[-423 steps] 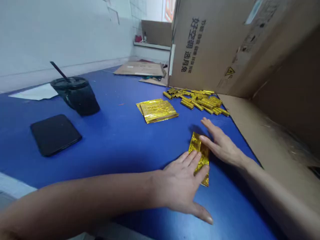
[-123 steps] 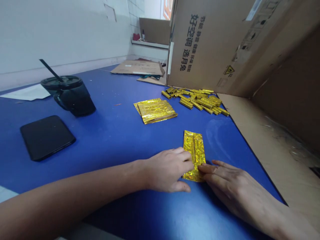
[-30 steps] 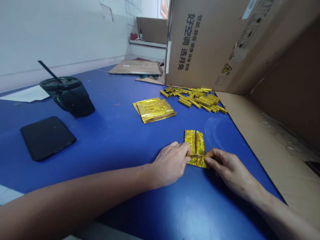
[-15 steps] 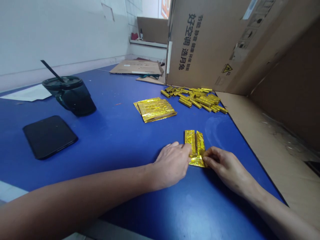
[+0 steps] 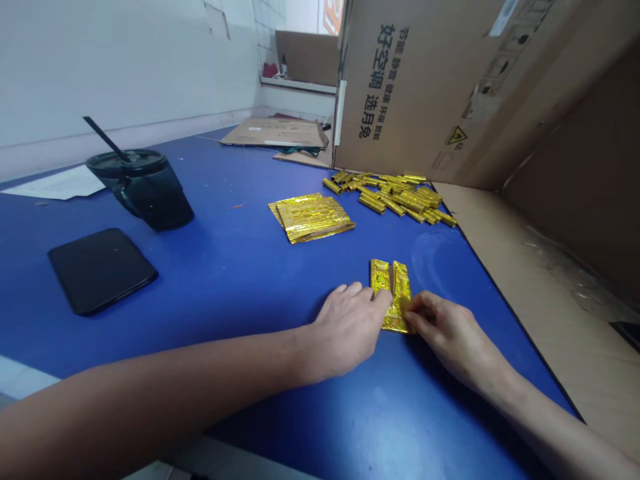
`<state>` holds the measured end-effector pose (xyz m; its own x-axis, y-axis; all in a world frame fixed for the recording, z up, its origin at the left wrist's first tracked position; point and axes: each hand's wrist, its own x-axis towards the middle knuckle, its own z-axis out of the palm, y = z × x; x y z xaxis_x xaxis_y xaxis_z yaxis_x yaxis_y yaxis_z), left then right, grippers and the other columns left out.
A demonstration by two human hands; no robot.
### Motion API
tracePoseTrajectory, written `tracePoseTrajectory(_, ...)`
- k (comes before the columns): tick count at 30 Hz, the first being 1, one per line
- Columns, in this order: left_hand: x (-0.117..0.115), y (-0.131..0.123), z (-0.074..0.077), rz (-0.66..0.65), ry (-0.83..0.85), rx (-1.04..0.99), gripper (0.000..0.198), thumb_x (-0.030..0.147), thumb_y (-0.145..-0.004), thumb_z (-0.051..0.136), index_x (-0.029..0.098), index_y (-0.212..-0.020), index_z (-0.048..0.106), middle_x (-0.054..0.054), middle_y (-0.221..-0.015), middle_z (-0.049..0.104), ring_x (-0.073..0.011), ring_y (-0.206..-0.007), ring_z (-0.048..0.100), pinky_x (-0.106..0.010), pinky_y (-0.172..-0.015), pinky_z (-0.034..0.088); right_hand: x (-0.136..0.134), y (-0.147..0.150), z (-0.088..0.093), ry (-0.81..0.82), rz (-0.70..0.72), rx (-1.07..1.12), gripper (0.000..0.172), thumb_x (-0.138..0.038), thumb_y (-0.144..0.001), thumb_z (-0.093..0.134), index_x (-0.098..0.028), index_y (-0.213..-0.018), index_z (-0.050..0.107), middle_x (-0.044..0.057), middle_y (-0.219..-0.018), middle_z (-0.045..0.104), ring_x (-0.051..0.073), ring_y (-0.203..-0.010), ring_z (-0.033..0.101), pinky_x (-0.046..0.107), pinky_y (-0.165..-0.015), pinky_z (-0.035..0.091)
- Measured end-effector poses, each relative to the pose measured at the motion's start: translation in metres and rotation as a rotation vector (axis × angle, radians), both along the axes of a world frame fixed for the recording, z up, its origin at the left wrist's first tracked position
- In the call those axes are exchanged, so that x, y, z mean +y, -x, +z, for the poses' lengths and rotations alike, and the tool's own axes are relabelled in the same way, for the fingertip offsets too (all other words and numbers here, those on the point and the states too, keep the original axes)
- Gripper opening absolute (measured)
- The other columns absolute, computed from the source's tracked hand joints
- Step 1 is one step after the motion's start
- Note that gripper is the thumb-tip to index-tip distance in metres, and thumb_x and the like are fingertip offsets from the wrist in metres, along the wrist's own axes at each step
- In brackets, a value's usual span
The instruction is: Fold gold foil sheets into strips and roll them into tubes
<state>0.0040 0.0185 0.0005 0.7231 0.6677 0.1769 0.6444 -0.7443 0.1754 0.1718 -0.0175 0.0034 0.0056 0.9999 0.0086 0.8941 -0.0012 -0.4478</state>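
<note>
A sheet of gold foil paper [image 5: 401, 283] lies on the blue table, its two sides folded inward with a narrow gap between them and its near edge folded over. My left hand [image 5: 350, 330] is closed, pressing its fingers and thumb onto the left side of the foil paper. At the near right corner, my right hand [image 5: 445, 327] pinches the paper's edge between thumb and fingers. Beyond both hands sits a stack of flat gold foil sheets [image 5: 315, 217]. Farther right is a heap of small rolled gold foil pieces [image 5: 405, 197].
A dark lidded cup with a straw [image 5: 150, 193] stands at the left, and a black phone [image 5: 103, 270] lies nearer. A large cardboard box [image 5: 425, 87] rises behind the rolled pieces. Flat cardboard [image 5: 273, 133] rests at the back.
My left thumb and fingers have shifted slightly up and right along the foil paper, whose near fold now lies flatter. My right hand keeps nearly the same place.
</note>
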Motion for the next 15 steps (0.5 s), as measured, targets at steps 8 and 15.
tracePoseTrajectory(8,-0.0002,0.0014,-0.0022,-0.034,-0.041,0.001,0.011,0.016,-0.08,0.039,0.017,-0.084,0.049,-0.005,-0.081,0.053,-0.0215,-0.08,0.047,-0.034,-0.067,0.038,-0.0039,0.0051,-0.0021,-0.058,-0.016,-0.216,0.01,-0.025,-0.077,0.041,-0.022,-0.073,0.049,0.001,-0.064,0.064,0.017,-0.056,0.06,0.025,-0.049,0.038)
tracePoseTrajectory(15,0.0054,0.0031,-0.0061,-0.24,-0.049,-0.073,0.035,0.005,-0.076,0.037,0.018,-0.108,0.042,-0.006,-0.131,0.032,-0.0204,-0.121,0.024,-0.041,-0.094,0.022,-0.0049,0.0033,-0.0054,-0.074,-0.002,-0.312,0.012,-0.028,-0.079,0.04,-0.023,-0.076,0.05,0.001,-0.067,0.065,0.02,-0.059,0.061,0.025,-0.048,0.037)
